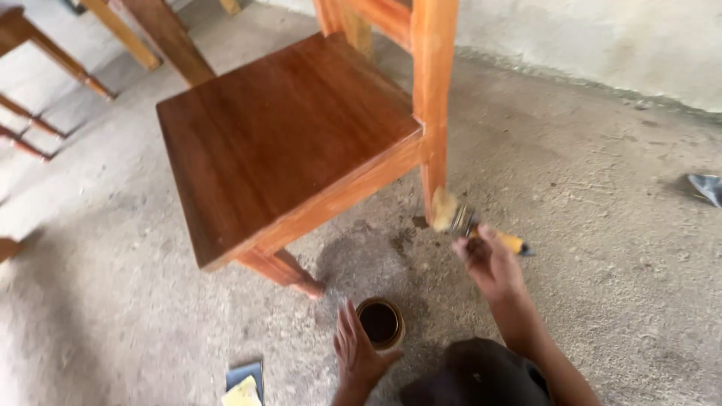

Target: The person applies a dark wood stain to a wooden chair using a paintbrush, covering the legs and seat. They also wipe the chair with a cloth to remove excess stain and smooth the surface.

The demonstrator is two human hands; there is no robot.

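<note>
A wooden chair (286,135) with a glossy brown seat stands on the concrete floor in front of me. My right hand (489,263) grips a paintbrush (455,216) with a yellow handle, its bristles touching the bottom of the chair's rear leg (434,150). My left hand (357,353) rests flat on the floor, fingers apart, just left of a small round tin (380,323) of dark liquid. My knee shows at the bottom edge.
Legs of other wooden furniture (45,68) stand at the upper left. A flat dark and yellow item (244,383) lies on the floor at the bottom. A pale wall (602,37) runs along the top right, with a dark object (707,188) at the right edge.
</note>
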